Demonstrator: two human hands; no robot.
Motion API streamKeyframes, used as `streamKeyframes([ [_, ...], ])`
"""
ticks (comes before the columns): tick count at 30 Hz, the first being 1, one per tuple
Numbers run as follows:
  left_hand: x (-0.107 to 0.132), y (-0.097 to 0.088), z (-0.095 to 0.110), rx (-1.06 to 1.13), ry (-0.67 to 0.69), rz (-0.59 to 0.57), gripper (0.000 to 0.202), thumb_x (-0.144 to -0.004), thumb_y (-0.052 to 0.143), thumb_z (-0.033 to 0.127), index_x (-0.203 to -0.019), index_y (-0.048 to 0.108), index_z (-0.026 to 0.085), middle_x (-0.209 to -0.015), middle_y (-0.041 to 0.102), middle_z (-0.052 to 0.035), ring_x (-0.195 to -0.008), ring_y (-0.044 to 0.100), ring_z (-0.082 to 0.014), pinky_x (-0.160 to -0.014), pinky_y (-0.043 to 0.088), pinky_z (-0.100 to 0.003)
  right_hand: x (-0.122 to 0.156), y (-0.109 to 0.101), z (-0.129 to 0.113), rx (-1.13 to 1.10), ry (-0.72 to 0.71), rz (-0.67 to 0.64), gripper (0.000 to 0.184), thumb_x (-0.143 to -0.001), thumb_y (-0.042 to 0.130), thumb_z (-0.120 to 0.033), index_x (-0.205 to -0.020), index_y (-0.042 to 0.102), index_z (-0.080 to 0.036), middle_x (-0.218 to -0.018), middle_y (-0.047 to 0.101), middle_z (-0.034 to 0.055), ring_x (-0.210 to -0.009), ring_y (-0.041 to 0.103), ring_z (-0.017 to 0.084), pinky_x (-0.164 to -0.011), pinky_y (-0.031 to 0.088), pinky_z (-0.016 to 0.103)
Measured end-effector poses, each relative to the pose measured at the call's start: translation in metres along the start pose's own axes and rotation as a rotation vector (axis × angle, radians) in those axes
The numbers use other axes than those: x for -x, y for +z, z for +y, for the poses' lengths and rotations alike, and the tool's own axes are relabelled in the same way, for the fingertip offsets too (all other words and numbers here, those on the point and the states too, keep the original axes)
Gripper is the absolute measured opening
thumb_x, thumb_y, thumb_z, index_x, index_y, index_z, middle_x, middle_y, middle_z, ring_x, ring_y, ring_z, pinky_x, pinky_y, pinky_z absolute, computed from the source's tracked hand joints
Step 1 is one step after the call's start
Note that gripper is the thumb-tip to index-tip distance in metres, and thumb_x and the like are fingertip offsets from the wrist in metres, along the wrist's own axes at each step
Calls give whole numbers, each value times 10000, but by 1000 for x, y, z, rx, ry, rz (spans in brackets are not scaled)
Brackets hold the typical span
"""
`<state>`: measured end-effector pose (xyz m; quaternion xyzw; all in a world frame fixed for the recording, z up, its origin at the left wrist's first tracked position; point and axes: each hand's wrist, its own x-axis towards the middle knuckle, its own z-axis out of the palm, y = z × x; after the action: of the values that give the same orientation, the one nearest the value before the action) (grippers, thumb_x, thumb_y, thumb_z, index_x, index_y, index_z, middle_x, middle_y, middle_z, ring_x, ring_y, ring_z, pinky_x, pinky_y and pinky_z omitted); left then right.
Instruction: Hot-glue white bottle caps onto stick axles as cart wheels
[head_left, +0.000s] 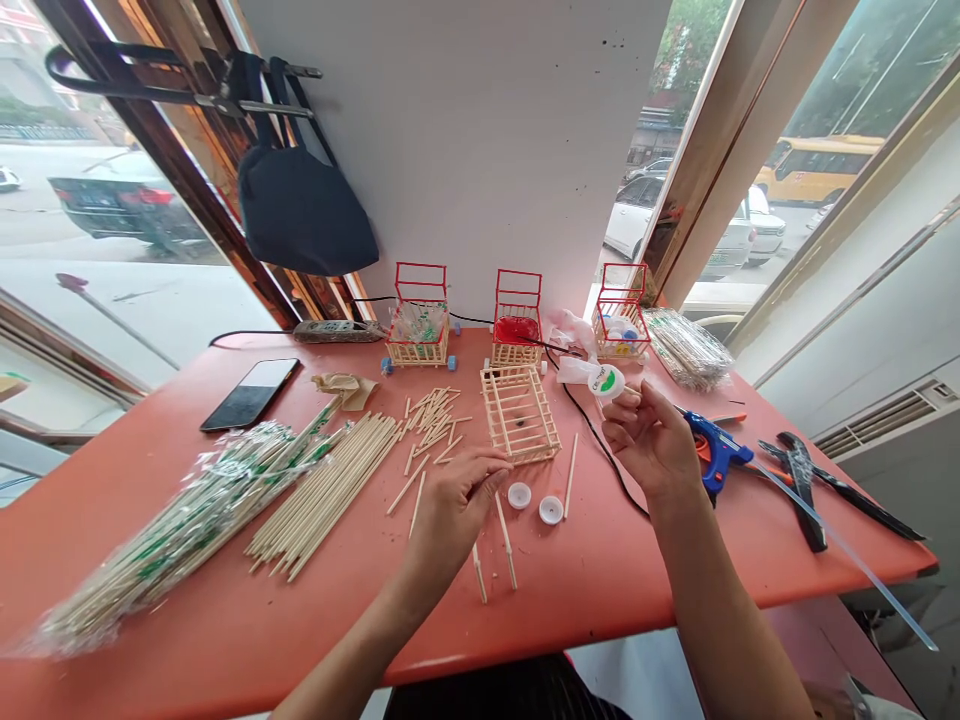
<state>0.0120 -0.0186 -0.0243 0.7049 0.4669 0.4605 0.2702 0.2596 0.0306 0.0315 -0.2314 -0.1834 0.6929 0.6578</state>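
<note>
My right hand (649, 440) is raised above the table, its fingertips pinching a white bottle cap (606, 383) with green printing. A strip of clear plastic (574, 371) shows beside that cap. Lower on the left, my left hand (457, 505) has its thumb and forefinger drawn together close to the near end of a wooden stick frame (519, 415); whatever lies between them is too small to tell. Two more white caps (551, 510) rest hollow side up on the table. Beneath my left hand lie two jointed sticks (506, 545), partly covered by it.
Three small stick carts (418, 345) with red handles line the back. Bundled sticks (326, 495), short cut pieces (433, 420), wrapped sticks (195, 520) and a phone (251, 393) lie left. A blue glue gun (718, 452) and black-handled pliers (802, 490) lie right; a black cable (600, 440) crosses between.
</note>
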Motion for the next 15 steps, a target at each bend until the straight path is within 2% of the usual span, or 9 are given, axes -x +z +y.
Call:
streamKeyframes([
  [3, 0, 2, -3, -196, 130, -5, 300, -983, 502, 141, -1053, 778, 234, -1183, 747, -101, -1090, 724, -259, -883, 583, -368, 0, 0, 2, 3, 12, -10, 324, -803, 804, -150, -716, 499, -212, -641, 567, -64, -510, 553, 71, -392, 421, 155],
  [5, 1, 3, -2, -318, 183, -25, 319, -979, 496, 119, -1107, 763, 237, -1299, 703, -125, -1106, 716, -280, -867, 587, -396, -1, -1, 3, 6, 35, -19, 315, -812, 799, -159, -728, 501, -212, -642, 561, -66, -515, 551, 71, -389, 415, 148],
  [6, 1, 3, -1, -357, 203, -29, 281, -982, 514, 135, -1061, 766, 230, -1302, 699, -130, -1084, 717, -284, -855, 585, -402, -1, -1, 4, 10, 48, -21, 307, -820, 794, -163, -735, 504, -213, -641, 556, -67, -515, 548, 71, -386, 407, 144],
  [9, 2, 2, 2, -385, 228, -5, 223, -989, 578, 215, -831, 735, 209, -1106, 743, -109, -955, 722, -256, -811, 565, -368, -2, -2, 5, 28, 70, -21, 287, -848, 776, -171, -745, 511, -215, -649, 546, -66, -518, 538, 72, -385, 393, 143],
  [13, 5, 0, 2, -327, 222, 61, 212, -1007, 530, 182, -959, 733, 218, -978, 763, -73, -901, 723, -227, -783, 521, -316, -2, -3, 7, 58, 65, -19, 283, -848, 775, -174, -732, 520, -214, -659, 542, -60, -528, 532, 76, -398, 398, 153],
  [15, 7, -1, 2, -318, 207, 82, 205, -995, 589, 241, -837, 718, 220, -803, 740, -36, -758, 695, -206, -706, 481, -294, -1, -2, 8, 78, 63, -11, 273, -839, 778, -177, -729, 531, -214, -655, 535, -58, -527, 525, 80, -392, 394, 157],
])
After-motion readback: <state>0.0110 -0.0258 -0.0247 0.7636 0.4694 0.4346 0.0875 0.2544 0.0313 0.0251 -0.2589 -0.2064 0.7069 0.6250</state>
